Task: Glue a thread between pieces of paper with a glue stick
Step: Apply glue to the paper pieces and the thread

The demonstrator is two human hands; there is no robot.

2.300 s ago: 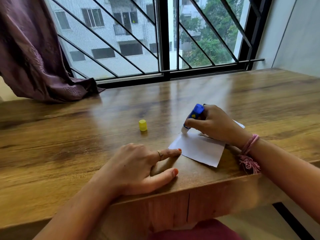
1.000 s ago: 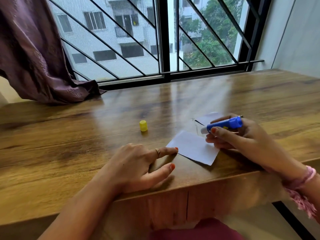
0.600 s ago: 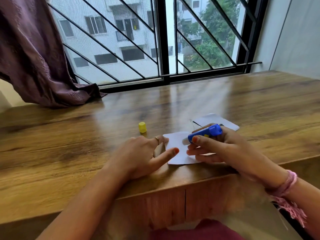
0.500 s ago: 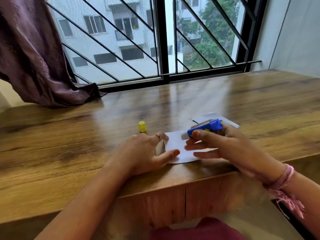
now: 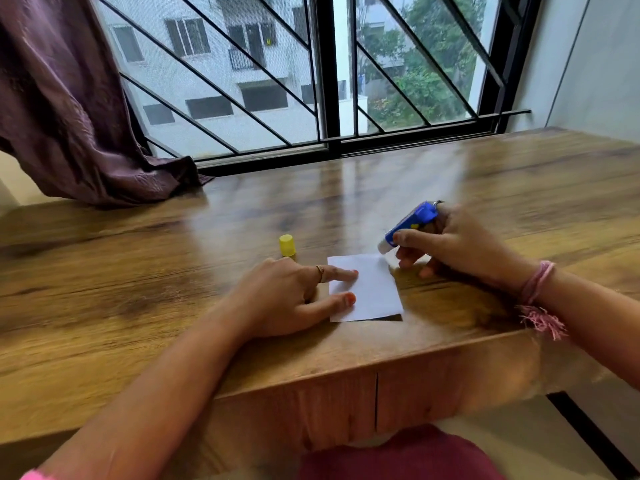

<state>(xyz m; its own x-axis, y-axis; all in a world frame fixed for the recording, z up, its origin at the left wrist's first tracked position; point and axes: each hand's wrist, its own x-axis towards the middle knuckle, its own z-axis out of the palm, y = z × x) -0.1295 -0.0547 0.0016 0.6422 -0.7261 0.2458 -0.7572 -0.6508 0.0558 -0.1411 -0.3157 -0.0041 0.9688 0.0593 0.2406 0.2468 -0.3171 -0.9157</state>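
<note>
A white piece of paper (image 5: 367, 292) lies flat near the front edge of the wooden table (image 5: 138, 289). My left hand (image 5: 287, 296) rests on the table with two fingertips pressing the paper's left edge. My right hand (image 5: 450, 244) holds the blue glue stick (image 5: 408, 223) tilted, its white tip just above the paper's top right corner. The glue stick's yellow cap (image 5: 287, 245) stands on the table behind my left hand. The second paper and the thread are not visible, likely hidden behind my right hand.
A purple curtain (image 5: 69, 116) drapes onto the table's back left. A barred window (image 5: 329, 81) runs along the far edge. A white wall (image 5: 595, 71) stands at the right. The table's front edge lies just below the paper.
The paper has been turned and slid left, squared under my left fingertips. My right hand has lifted off the paper and moved right and back, tilting the glue stick tip down toward the corner.
</note>
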